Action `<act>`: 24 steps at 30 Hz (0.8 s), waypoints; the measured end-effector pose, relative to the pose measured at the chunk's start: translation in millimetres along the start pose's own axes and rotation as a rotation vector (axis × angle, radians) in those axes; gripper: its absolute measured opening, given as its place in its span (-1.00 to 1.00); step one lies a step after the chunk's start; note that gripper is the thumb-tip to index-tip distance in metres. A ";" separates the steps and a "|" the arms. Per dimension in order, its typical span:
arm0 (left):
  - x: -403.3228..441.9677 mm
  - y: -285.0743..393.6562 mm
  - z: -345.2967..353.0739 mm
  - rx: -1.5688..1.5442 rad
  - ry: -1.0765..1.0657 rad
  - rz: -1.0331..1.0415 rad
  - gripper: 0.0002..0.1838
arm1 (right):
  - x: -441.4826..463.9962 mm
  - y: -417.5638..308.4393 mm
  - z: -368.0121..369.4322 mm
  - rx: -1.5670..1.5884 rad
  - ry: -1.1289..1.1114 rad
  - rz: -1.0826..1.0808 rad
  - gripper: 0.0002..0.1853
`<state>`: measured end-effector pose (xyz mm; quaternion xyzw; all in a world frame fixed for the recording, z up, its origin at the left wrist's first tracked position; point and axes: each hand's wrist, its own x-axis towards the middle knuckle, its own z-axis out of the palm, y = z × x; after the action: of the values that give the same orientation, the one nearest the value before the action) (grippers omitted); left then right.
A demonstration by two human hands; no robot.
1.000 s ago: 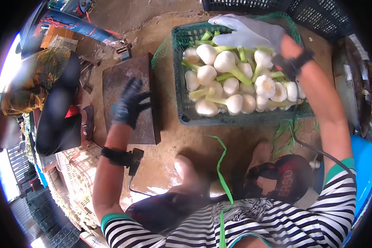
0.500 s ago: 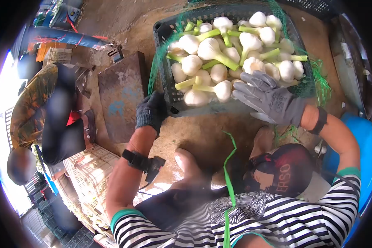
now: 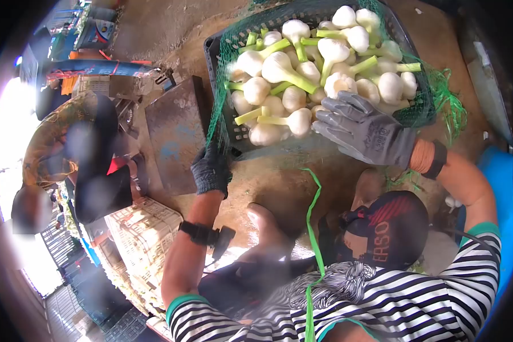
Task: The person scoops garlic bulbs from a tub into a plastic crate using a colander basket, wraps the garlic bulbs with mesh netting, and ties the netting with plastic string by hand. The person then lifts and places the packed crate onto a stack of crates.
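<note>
Your left hand (image 3: 211,169) is clamped on the green net (image 3: 218,108). Your right hand (image 3: 366,129), fingers apart, is at the garlic (image 3: 276,66).

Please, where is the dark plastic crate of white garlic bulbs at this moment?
The crate is at the head view's top, right of centre, its near left corner beside the dark-gloved left hand.
</note>
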<state>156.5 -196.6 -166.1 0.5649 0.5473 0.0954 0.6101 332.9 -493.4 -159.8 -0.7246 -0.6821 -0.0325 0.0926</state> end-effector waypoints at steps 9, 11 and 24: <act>-29.7 129.2 44.7 0.095 -0.220 0.707 -0.85 | -5.2 2.4 -2.9 0.100 0.146 0.013 -0.57; -8.9 134.3 56.6 0.308 -0.169 0.938 -0.84 | -16.0 1.2 -13.5 0.206 0.216 0.137 -0.64; 103.3 86.5 88.0 -0.229 -0.332 0.641 -0.86 | -125.4 76.6 -75.0 0.680 0.977 1.078 -0.21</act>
<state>307.7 -142.5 -176.2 0.6432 0.2224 0.2491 0.6890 406.6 -634.0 -114.9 -0.7902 -0.0932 -0.0873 0.5994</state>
